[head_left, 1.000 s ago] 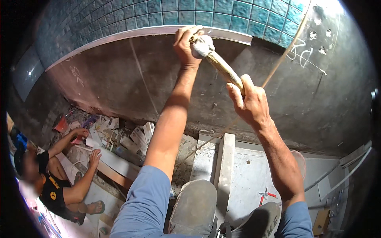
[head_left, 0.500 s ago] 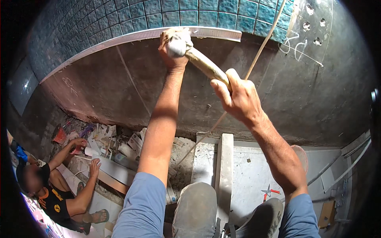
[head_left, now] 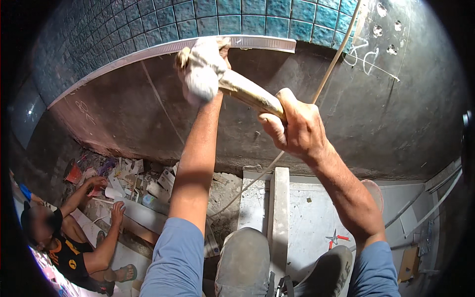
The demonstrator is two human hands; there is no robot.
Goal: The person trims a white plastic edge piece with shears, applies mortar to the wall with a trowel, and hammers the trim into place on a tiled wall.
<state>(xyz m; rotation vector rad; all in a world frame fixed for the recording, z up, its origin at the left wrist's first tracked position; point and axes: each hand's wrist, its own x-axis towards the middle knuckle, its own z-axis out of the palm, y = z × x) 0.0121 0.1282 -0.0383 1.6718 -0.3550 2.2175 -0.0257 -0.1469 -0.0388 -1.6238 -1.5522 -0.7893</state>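
Your mallet [head_left: 250,92] was at upper centre, its long axis slanting from the pale head down rightward to your right hand [head_left: 303,124], fingers clenched round the handle. A red bucket-like thing [head_left: 73,173] lay at left, contents indistinct. Your left hand [head_left: 225,53] reached up behind the head, fingers too hidden to tell.

Big white hand-drawn marks [head_left: 363,57] sit on the dark wall [head_left: 123,104], near its right end, by the bottom right corner of the blue-green tiles [head_left: 277,29], with a thin white line [head_left: 380,69] slanting below. Near the wall's left end, a bit below its top edge, are small pale hand-drawn marks [head_left: 81,107] with what looks like an arrow [head_left: 89,118] under them. The co-worker's black shirt [head_left: 81,273] has orange letters [head_left: 55,253] and a round yellow badge [head_left: 72,264], and the grey right trouser leg [head_left: 326,270] shows part of some big letters [head_left: 342,276].
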